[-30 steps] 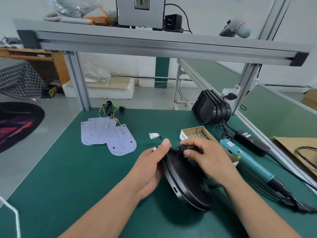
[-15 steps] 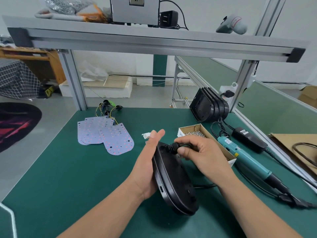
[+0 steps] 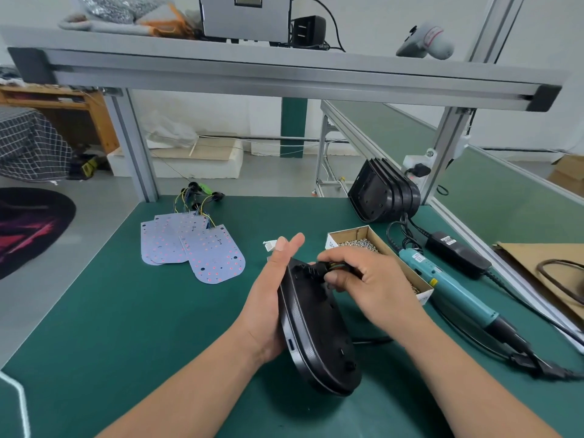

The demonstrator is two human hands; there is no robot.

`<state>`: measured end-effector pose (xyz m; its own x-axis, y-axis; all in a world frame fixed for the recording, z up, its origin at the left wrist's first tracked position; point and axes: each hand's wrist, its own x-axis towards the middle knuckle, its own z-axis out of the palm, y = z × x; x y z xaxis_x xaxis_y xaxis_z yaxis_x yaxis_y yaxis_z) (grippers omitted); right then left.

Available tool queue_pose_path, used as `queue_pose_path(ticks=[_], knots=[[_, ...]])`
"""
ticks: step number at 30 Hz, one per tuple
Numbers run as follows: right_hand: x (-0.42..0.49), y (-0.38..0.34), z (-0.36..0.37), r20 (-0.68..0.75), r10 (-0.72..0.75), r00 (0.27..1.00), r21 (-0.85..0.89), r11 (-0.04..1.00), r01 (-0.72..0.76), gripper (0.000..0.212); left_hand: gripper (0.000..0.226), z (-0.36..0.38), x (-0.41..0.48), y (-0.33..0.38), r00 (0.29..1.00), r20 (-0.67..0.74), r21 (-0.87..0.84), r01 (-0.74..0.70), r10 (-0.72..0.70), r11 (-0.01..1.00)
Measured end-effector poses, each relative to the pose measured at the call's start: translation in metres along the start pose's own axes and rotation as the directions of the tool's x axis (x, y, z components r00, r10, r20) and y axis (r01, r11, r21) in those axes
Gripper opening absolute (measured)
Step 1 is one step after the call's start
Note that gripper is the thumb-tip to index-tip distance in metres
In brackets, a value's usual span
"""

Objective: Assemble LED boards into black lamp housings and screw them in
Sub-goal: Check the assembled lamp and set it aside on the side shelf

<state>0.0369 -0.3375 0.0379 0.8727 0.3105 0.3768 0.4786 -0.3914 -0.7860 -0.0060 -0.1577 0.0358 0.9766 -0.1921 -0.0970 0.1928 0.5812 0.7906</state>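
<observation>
Edgewise, the black housing (image 3: 316, 336) leans against the straight-fingered left hand (image 3: 268, 305) — the right hand (image 3: 373, 286) pinches its cable (image 3: 319, 269).

One black lamp housing (image 3: 316, 336) stands tilted on edge, lower centre, a cable plug (image 3: 317, 269) at its top. Pale LED boards (image 3: 202, 248) overlap flat, centre left. Spare housings (image 3: 384, 192) stand stacked, centre right.

Hardly any writing we can read

On the white label (image 3: 332, 245) at the far left end of the cardboard screw box (image 3: 393, 255) we make out only the letters "SP"; the rest is cut off. The white sticker on the black power adapter (image 3: 458, 252) further right, and the white and yellow stickers on the teal electric screwdriver (image 3: 442, 279), carry print too small for us to read.
</observation>
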Motion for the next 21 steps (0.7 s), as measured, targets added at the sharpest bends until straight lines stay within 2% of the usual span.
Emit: queue_pose_path(ticks=[2,7,10,15,18,21], knots=[[-0.001,0.002,0.002,-0.025,-0.013,1.000,-0.017,1.000,0.013,0.041,0.088,0.001,-0.001,0.000,1.000,0.014,0.000,-0.012,0.012,1.000],[0.000,0.000,0.003,-0.038,-0.050,0.998,-0.074,0.996,0.047,0.037,0.079,-0.001,0.000,-0.001,1.000,0.017,0.004,-0.002,0.002,1.000],[0.000,0.001,0.003,-0.031,-0.040,0.999,-0.066,0.997,0.038,0.037,0.067,-0.001,0.000,0.000,1.000,0.000,0.020,0.000,0.000,1.000],[0.003,0.004,0.002,-0.016,0.002,1.000,-0.109,0.994,-0.004,0.030,0.071,-0.003,0.002,-0.001,1.000,-0.006,0.059,-0.001,0.001,0.998],[0.006,0.003,0.000,0.011,-0.075,0.997,-0.172,0.982,0.076,0.029,0.069,-0.005,0.002,-0.001,1.000,0.014,0.103,-0.003,0.001,0.995],[0.003,0.005,-0.007,0.061,-0.069,0.996,-0.185,0.980,0.079,0.033,0.064,-0.008,0.003,-0.004,1.000,0.020,0.126,0.005,-0.007,0.992]])
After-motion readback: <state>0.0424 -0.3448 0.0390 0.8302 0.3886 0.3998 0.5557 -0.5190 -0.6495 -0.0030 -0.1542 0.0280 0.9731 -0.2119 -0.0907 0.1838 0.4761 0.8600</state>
